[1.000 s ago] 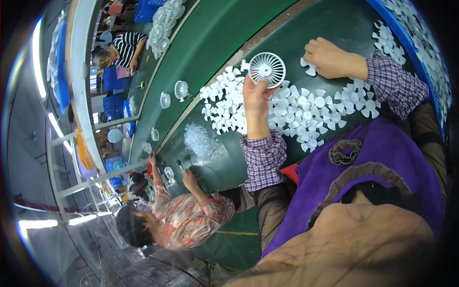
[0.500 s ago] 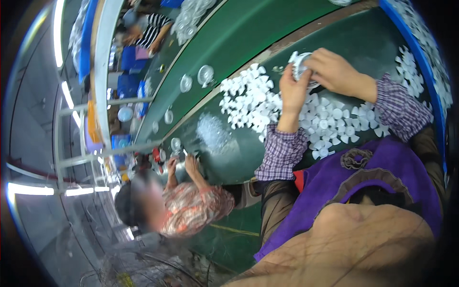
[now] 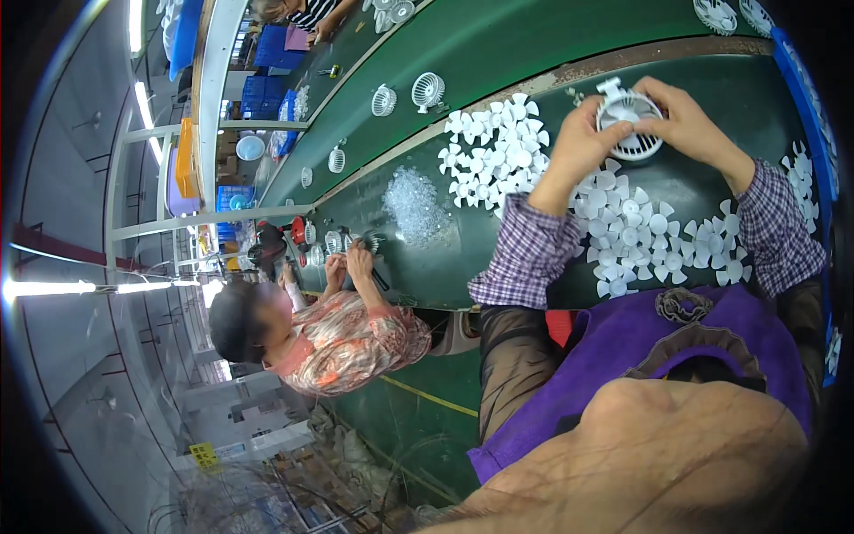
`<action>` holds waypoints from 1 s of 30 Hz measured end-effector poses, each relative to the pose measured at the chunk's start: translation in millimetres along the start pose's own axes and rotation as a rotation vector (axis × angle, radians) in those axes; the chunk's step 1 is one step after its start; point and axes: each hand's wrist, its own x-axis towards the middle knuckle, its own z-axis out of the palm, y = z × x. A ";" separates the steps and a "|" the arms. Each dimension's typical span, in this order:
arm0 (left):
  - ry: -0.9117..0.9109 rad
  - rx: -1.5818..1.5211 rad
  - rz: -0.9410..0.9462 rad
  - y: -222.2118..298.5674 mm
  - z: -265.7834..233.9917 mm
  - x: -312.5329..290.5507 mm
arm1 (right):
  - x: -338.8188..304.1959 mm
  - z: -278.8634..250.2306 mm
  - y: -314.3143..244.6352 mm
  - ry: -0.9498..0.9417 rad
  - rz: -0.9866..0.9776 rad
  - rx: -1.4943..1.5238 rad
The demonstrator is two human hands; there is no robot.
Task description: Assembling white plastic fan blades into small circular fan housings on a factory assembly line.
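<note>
Both my hands hold a small white round fan housing (image 3: 610, 114) with slotted sides above the green worktop. A white fan blade (image 3: 630, 109) shows inside it. My left hand (image 3: 578, 142) grips the housing's left side, its thumb reaching over the rim. On the opposite side my right hand (image 3: 683, 123) is closed round the edge, with its thumb toward the middle. Below my hands lies a loose heap of white three-winged fan blades (image 3: 630, 230). Another heap of blades (image 3: 498, 147) is left of my left hand.
Small clear parts (image 3: 415, 206) are piled farther left. A co-worker (image 3: 342, 347) handles parts at the same bench. White housings (image 3: 429, 92) sit on the green conveyor (image 3: 525, 49) beyond the bench ledge. A blue-edged bin (image 3: 805, 116) borders the right side, near more blades (image 3: 799, 182).
The fan housing is now turned with its round face and inner blade in sight; before, my fingers covered much of it. My hands have spread to its two sides. The whole view has shifted.
</note>
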 end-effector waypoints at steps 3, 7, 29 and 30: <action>-0.177 -0.081 -0.228 24.3 -41.1 25.4 | 33.1 -29.0 53.3 0.196 -0.033 0.140; 0.351 -0.020 -0.245 -10.0 -143.7 69.4 | 16.9 -75.7 97.1 0.434 0.084 -0.297; 0.428 0.010 -0.285 -34.9 -286.5 -2.1 | -4.7 -50.9 97.3 -0.062 0.228 -0.380; 0.423 -0.065 -0.286 -36.4 -281.2 -15.3 | -8.6 -54.0 85.8 -0.036 0.214 -0.380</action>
